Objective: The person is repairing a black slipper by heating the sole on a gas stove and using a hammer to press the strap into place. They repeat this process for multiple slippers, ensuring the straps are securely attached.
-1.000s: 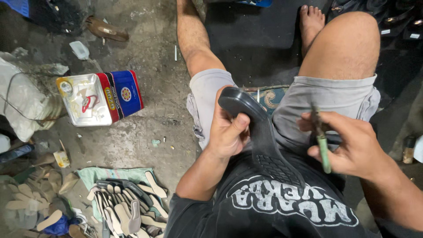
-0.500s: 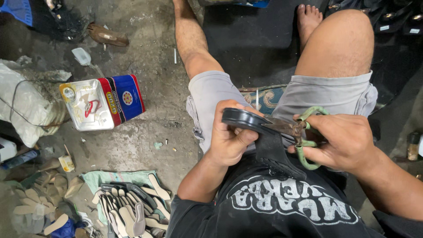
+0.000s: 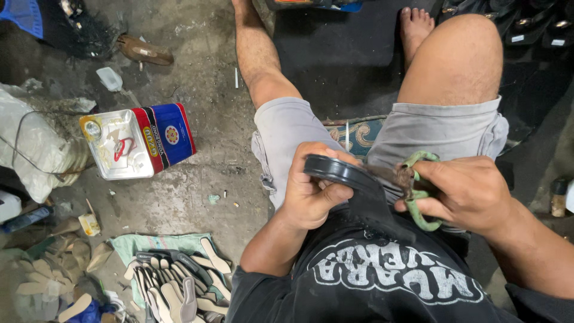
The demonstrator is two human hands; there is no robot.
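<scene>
I sit on the floor with my knees apart. My left hand [image 3: 312, 192] grips a black shoe sole [image 3: 353, 185] by its rounded end and holds it edge-up over my lap. My right hand [image 3: 469, 192] is closed around green-handled scissors [image 3: 417, 190], whose blades meet the edge of the sole between both hands. The lower part of the sole runs down against my black shirt.
A square tin can [image 3: 137, 142] with a red and blue side lies open on the concrete floor to the left. A pile of cut soles on a green cloth [image 3: 173, 278] sits at lower left. A white sack [image 3: 30, 149] lies at far left, dark shoes [image 3: 526, 27] at upper right.
The sole went from lying flat on my lap to held edge-up. The scissors came in from the right and now bite at the sole's edge.
</scene>
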